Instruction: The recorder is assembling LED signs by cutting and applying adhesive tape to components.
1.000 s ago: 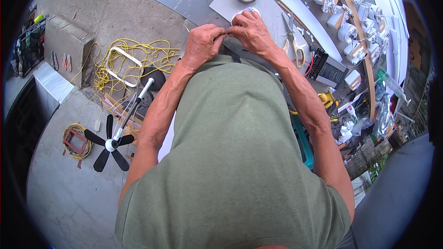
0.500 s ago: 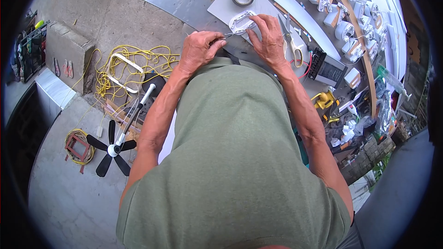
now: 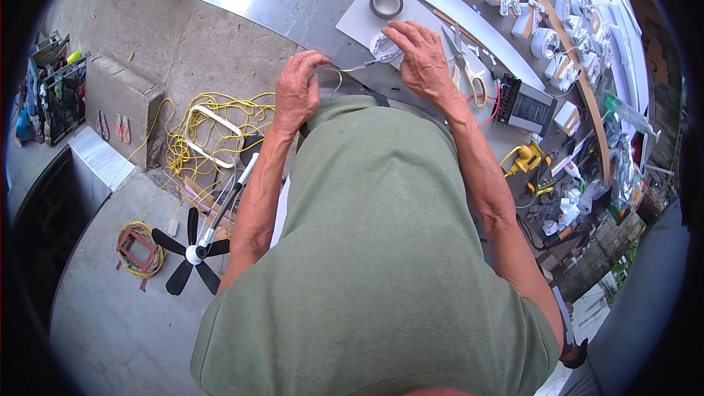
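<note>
My right hand [image 3: 422, 62] has its fingers curled over the right side of a white plastic oval frame [image 3: 379, 47], hiding part of it. The frame lies at the near edge of a light grey board [image 3: 357, 16]. From the frame a thin pale wire [image 3: 359, 68] runs left toward my other hand. My left hand [image 3: 298, 92] is raised beside the wire's loose end, thumb and fingers apart, nothing visible between them. Black tape [image 3: 386, 3] rests in a roll on the board. Scissors with cream handles [image 3: 475, 81] lie right of my right hand.
A shiny metal sheet [image 3: 293, 0] forms the work surface. Several white plastic housings [image 3: 545, 42] stand at the right along a wooden strip [image 3: 579, 66]. A black power unit [image 3: 529, 106] and a yellow tool [image 3: 524, 158] lie nearer. Yellow cord [image 3: 183, 150] and a black-bladed fan [image 3: 194, 254] are at left.
My left hand has moved left, away from the wire, and its fingers have opened. My right fingers have shifted farther over the white frame. The whole view has turned slightly.
</note>
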{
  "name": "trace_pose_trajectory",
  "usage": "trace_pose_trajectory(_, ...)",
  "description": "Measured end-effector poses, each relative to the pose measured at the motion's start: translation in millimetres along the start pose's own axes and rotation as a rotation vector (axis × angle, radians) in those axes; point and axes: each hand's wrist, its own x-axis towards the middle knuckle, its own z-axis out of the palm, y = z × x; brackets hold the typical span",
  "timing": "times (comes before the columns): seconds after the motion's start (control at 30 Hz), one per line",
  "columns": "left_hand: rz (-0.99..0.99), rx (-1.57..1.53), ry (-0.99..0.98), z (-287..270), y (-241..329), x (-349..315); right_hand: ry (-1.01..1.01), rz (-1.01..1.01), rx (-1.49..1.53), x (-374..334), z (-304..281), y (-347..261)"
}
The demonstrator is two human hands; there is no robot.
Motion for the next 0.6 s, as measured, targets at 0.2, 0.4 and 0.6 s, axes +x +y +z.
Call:
trace_pose_trajectory(0.2, 0.278, 0.082, -0.224, 12.0, -11.1, 3.8, -0.096, -0.014, -0.081, -2.6, 4.5, 1.4)
trace_pose_trajectory(0.4, 0.246, -0.072, -0.179, 23.3, -22.7, 10.3, -0.134, 0.024, -0.079, -5.5, -2.1, 2.9)
trace_pose_trajectory(0.6, -0.175, -0.466, -0.269, 20.5, -4.9, 24.0, -0.141, 0.228, 0.102, -16.2, -1.0, 0.7)
